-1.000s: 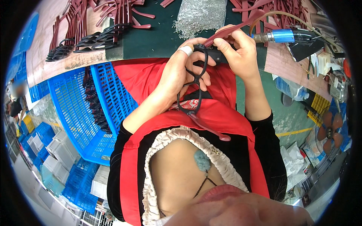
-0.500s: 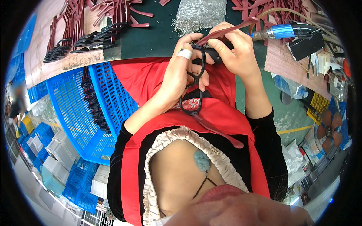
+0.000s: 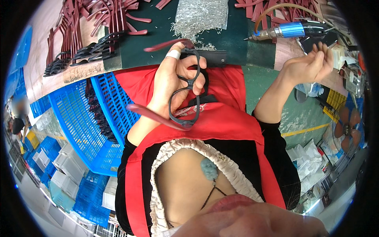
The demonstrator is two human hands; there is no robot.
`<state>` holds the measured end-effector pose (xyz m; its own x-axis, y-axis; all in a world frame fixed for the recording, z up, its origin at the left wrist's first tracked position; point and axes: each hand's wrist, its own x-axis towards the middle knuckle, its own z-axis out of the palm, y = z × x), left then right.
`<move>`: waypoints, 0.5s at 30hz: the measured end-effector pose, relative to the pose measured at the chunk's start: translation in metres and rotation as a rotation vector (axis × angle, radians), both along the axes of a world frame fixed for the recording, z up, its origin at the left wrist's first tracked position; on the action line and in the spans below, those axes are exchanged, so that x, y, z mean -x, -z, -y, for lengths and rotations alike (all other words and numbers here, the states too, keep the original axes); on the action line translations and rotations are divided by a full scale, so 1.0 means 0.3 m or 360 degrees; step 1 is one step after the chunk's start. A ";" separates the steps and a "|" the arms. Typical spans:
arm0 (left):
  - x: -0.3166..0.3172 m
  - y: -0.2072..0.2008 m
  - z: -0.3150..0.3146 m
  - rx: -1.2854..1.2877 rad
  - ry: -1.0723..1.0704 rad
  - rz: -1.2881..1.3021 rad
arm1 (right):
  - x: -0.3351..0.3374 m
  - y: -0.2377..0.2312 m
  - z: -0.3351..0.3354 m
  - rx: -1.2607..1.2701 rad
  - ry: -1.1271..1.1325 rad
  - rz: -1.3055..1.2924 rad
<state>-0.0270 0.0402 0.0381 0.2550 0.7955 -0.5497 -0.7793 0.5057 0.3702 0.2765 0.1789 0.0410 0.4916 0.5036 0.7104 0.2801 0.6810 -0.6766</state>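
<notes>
My left hand point(image 3: 164, 79) is closed around an eyeglass frame point(image 3: 190, 83) with a black front and dark red temples. The frame hangs upright in front of the red apron, one temple at the table edge and the other across my left wrist. Off to the right, my right hand point(image 3: 310, 65) is raised with fingers loosely curled and apart, and nothing shows in it. Closest to it are a black box-like object point(image 3: 316, 41) and a blue-and-black power screwdriver point(image 3: 290, 30) lying on the table. A small black block point(image 3: 215, 58) sits at the table edge.
Tiny metal screws spill from a clear bag point(image 3: 201, 15) on the dark mat. Red temples point(image 3: 262, 12) lie in piles, and black-fronted frames point(image 3: 85, 51) stand at left. Blue baskets point(image 3: 79, 122) are beside my left arm; a fan point(image 3: 348, 128) stands at right.
My right hand has let go of the eyeglass frame and moved right. My left hand has shifted left with the frame, whose temples now point left.
</notes>
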 end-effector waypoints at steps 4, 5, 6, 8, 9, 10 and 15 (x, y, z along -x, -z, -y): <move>-0.024 0.011 -0.004 -0.0020 0.0062 0.0147 | 0.039 0.103 -0.002 0.0269 -0.0055 0.0077; -0.034 0.006 0.004 -0.0060 0.0046 0.0106 | 0.083 0.083 0.024 0.0187 -0.0129 0.0119; -0.040 0.015 0.004 -0.0049 0.0084 0.0083 | 0.125 0.057 0.060 0.0110 -0.0190 0.0167; -0.059 0.005 0.007 0.0053 0.0179 -0.0148 | 0.242 0.031 0.117 0.0001 -0.0492 0.0589; -0.068 0.006 0.000 0.0045 0.0232 -0.0187 | 0.286 0.003 0.150 0.0009 -0.0652 0.0859; -0.069 0.003 -0.007 0.0033 0.0323 -0.0205 | 0.316 -0.010 0.161 0.0115 -0.0880 0.1047; -0.096 -0.039 0.011 -0.0141 0.0361 -0.0446 | 0.364 -0.041 0.135 0.0859 -0.1631 0.0811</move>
